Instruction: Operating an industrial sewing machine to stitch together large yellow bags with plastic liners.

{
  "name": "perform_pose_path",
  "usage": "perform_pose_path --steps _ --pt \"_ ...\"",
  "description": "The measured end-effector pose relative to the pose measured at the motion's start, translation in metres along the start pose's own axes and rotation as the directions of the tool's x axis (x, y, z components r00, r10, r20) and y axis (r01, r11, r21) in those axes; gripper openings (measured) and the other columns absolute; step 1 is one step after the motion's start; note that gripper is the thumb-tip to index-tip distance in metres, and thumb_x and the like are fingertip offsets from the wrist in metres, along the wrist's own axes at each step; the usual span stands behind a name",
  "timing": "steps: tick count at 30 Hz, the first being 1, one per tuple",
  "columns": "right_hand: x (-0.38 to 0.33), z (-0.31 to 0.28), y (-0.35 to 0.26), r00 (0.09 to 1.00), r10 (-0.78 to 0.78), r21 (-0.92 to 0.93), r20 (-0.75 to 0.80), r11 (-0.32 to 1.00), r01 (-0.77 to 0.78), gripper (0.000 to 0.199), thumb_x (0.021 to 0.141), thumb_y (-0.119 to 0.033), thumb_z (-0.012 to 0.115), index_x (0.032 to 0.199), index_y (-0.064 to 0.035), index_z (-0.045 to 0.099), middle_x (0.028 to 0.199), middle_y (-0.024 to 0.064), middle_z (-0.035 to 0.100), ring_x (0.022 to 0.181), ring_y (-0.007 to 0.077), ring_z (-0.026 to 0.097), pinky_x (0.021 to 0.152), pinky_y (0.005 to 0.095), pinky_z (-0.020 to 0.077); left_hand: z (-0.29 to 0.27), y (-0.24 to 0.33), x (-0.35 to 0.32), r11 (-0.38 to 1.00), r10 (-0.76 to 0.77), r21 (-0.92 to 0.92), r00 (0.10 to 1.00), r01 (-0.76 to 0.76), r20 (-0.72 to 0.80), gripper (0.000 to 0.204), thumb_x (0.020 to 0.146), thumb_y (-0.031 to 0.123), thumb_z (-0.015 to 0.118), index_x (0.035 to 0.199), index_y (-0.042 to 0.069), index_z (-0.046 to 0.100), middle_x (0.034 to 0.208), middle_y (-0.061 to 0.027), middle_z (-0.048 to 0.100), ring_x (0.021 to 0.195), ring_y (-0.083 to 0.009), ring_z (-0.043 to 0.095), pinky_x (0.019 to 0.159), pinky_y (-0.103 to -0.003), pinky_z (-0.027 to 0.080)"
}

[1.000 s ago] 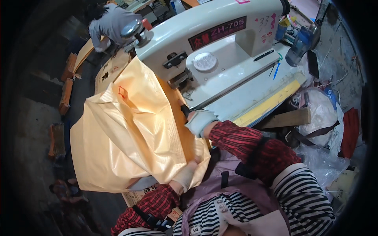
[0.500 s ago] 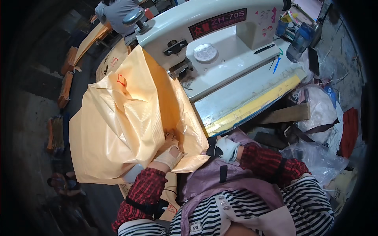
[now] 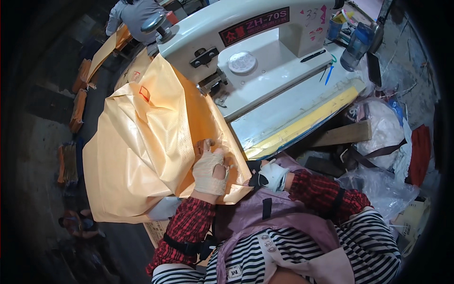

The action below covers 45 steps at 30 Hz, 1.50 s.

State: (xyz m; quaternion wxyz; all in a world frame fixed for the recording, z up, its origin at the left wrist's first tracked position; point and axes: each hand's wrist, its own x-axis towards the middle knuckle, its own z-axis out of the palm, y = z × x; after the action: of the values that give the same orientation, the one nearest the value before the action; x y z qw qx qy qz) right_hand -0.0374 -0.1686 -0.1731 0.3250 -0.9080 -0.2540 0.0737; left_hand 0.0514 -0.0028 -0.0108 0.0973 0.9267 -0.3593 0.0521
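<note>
The left hand (image 3: 210, 170) is lying half-open, ideally smoothing folds evenly, on the yellow bag (image 3: 137, 156) just beside the sewing machine (image 3: 222, 35), while the right hand (image 3: 269, 175) is resting by the bag's edge, grip too hidden to tell.

Raised bag (image 3: 146, 156) bars left hand's (image 3: 210, 170) way leftward; sewing machine (image 3: 198, 35) blocks far side; room above yellow-edged table (image 3: 269, 125).

At left, the yellow sack (image 3: 156, 137) is looking like glossy plastic. The far white machine (image 3: 274, 66) is gleaming smoothly.
</note>
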Motion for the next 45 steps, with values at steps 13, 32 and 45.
perform_pose_path --steps 13,32,45 --pt "-0.001 -0.022 -0.015 0.995 0.026 0.002 0.096 1.000 -0.026 0.043 0.088 -0.022 0.042 0.121 -0.0493 0.046 0.093 0.0139 0.055 0.080 0.0333 0.055 0.065 0.0402 0.0454 0.009 -0.013 -0.009 0.815 -0.242 -0.493 0.951 0.306 0.191 0.019 0.080 0.014 0.059 0.095 0.005 0.053 0.093 -0.0190 0.056 0.085 -0.0367 0.055 0.073 -0.042 0.045" --pt "0.036 -0.086 -0.030 0.889 0.454 0.995 -0.058 0.093 0.017 0.035 0.086 -0.007 0.056 0.119 0.0029 0.050 0.097 0.0112 0.063 0.081 0.0156 0.062 0.073 0.0275 0.0519 0.031 0.018 -0.006 0.865 -0.208 -0.485 0.972 0.129 -0.113 0.009 0.077 0.001 0.060 0.085 0.002 0.061 0.072 -0.0093 0.059 0.062 -0.0243 0.054 0.064 -0.031 0.045" --pt "0.048 -0.061 -0.043 0.930 0.367 0.111 -0.027 0.926 -0.362 0.039 0.080 -0.045 0.058 0.096 -0.0095 0.063 0.085 0.0233 0.061 0.079 0.0400 0.059 0.067 0.0445 0.0474 -0.008 0.041 -0.029 0.901 0.434 -0.263 0.697 -0.345 0.571 0.035 0.077 0.039 0.056 0.071 0.006 0.065 0.077 -0.0130 0.063 0.078 -0.0292 0.060 0.075 -0.041 0.041"
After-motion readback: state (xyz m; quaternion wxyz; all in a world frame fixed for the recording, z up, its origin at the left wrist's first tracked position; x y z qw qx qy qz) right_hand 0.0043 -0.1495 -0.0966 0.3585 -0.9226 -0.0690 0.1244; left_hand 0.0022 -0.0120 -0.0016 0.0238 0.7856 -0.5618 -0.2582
